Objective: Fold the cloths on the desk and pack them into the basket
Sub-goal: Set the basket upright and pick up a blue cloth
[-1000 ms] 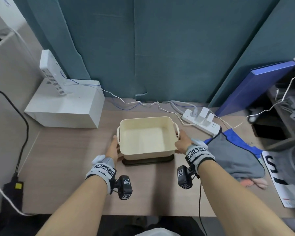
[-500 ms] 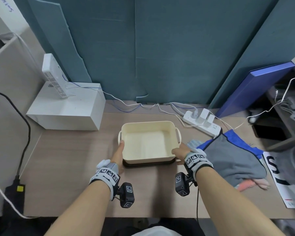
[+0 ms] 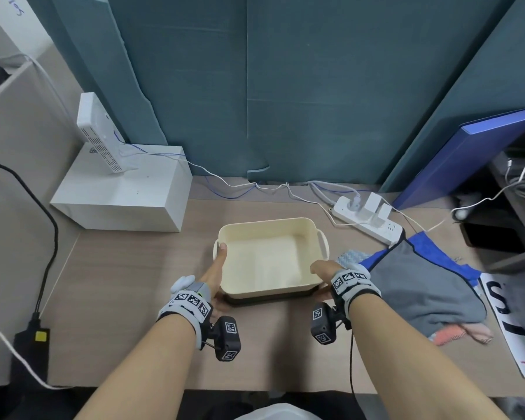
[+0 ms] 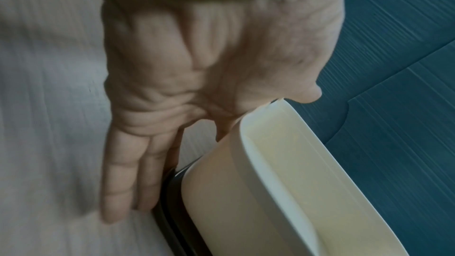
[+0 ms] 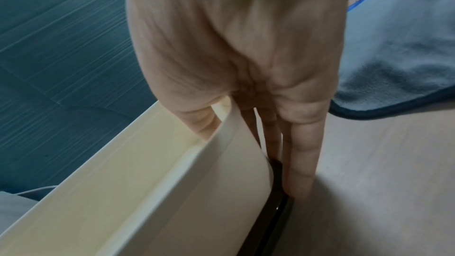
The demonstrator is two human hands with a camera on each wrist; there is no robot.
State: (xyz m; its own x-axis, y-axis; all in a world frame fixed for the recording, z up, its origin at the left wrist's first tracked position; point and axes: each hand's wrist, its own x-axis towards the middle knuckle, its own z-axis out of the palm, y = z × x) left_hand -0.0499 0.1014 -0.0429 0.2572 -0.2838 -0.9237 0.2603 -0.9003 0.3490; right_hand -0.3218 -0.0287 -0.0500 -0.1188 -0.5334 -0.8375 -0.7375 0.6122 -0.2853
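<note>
Head view: basket (image 3: 267, 262) apparently between both hands' grip.

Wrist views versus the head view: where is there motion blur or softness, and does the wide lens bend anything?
Left wrist: the desk is streaked with blur, the left hand soft, the picture dim. Right wrist: the right hand and the basket rim are slightly soft, the grey cloth fuzzy. Head: mostly sharp; the blue board and wall panels lean inward toward the frame edges.
</note>
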